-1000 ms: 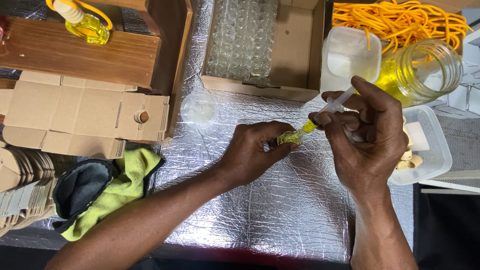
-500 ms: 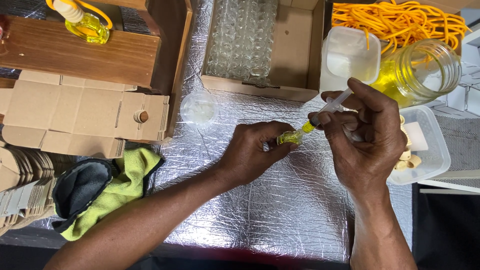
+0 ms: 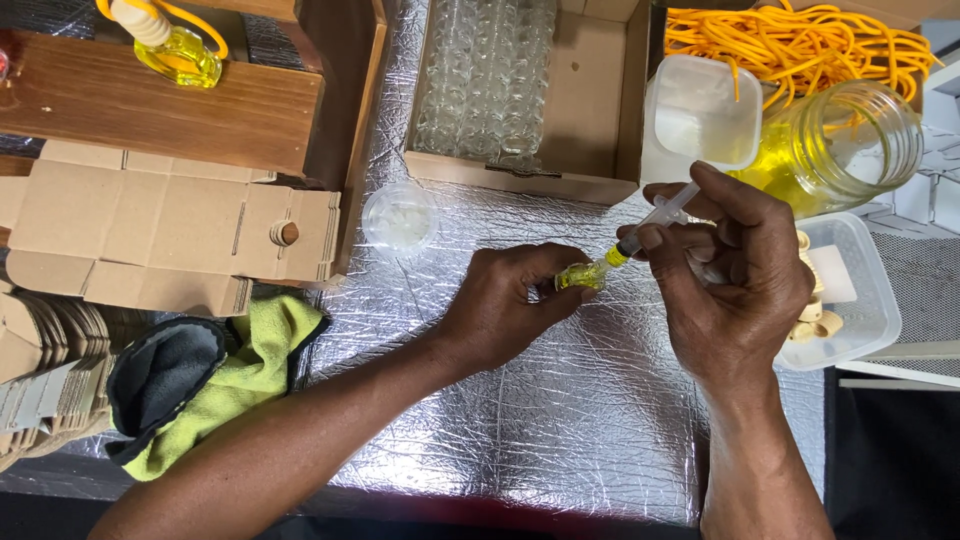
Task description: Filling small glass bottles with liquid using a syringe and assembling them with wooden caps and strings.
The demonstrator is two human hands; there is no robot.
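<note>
My left hand [image 3: 505, 305] pinches a small glass vial [image 3: 580, 276] holding yellow liquid, just above the silver foil tabletop [image 3: 520, 420]. My right hand [image 3: 735, 280] grips a clear syringe [image 3: 655, 218] with a little yellow liquid at its lower end, thumb on the plunger. The syringe tip sits in the vial's mouth. Behind my right hand stands a glass jar [image 3: 850, 145] of yellow liquid.
A cardboard box [image 3: 585, 110] of empty glass vials sits at the back. A small clear lid [image 3: 400, 220], flat cardboard cartons [image 3: 170, 235], a wooden stand [image 3: 160, 105], a green and grey cloth [image 3: 215, 375], orange cords [image 3: 800, 40], and plastic tubs [image 3: 855, 300] surround the hands.
The plunger has gone a little further in; less yellow liquid shows in the syringe barrel. Both hands stay in place.
</note>
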